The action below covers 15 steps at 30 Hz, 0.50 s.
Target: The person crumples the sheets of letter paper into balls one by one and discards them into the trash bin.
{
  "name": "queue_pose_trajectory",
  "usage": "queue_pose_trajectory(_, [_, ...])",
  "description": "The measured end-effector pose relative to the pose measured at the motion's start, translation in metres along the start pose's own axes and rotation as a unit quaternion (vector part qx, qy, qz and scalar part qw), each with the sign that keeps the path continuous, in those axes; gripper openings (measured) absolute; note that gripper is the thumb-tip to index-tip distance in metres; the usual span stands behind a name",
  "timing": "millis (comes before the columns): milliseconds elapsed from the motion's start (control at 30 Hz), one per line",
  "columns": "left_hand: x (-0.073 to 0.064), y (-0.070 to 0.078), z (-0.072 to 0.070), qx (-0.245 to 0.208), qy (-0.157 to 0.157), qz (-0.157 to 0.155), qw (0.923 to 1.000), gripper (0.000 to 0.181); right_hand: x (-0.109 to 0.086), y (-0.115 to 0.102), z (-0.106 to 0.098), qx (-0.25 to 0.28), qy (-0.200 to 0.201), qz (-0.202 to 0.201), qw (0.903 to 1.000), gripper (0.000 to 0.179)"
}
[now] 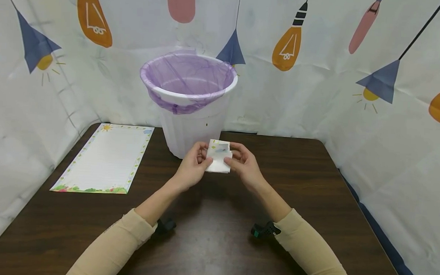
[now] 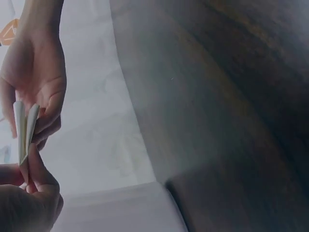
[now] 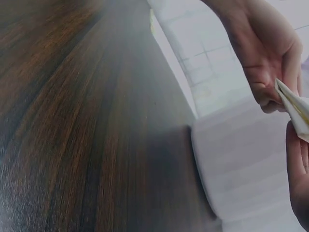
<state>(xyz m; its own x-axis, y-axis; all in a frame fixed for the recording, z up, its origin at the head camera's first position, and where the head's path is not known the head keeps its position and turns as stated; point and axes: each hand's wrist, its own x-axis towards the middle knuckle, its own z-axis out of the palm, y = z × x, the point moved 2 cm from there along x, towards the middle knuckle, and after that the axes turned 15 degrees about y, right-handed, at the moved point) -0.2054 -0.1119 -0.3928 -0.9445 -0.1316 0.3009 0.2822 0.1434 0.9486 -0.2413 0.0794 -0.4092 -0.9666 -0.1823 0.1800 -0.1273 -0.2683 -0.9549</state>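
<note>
Both hands — left hand (image 1: 191, 165) and right hand (image 1: 243, 162) — pinch the folded paper (image 1: 219, 156) above the table (image 1: 216, 242); a loose pinch could drop it beside the bin (image 1: 188, 100).

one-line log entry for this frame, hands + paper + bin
left hand: pinches folded paper | right hand: pinches same paper | paper: above table, before lined bin | flat sheet: left, untouched
</note>
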Motion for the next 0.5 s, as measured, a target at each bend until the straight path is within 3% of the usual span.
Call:
queue_pose_trajectory(133, [0.0030, 0.0003, -0.0015, -0.025, -0.008, -0.009, 0.9996, 0.033, -0.0016, -0.0031, 0.0004, -0.006, 0.020, -0.025, 0.9995, 0.040])
queue_pose_trajectory(267, [0.0048, -0.0004, -0.0052, -0.057, -0.047, -0.024, 0.9969, 0.042, -0.0031, -0.0071, 0.0001, -0.015, 0.026, -0.047, 0.9984, 0.032])
queue_pose_trajectory(500, [0.0057, -0.0027, -0.0095, -0.149, -0.103, -0.057, 0.9818, 0.049, -0.0019, -0.0072, -0.0019, 0.030, 0.006, -0.017, 0.9994, 0.042])
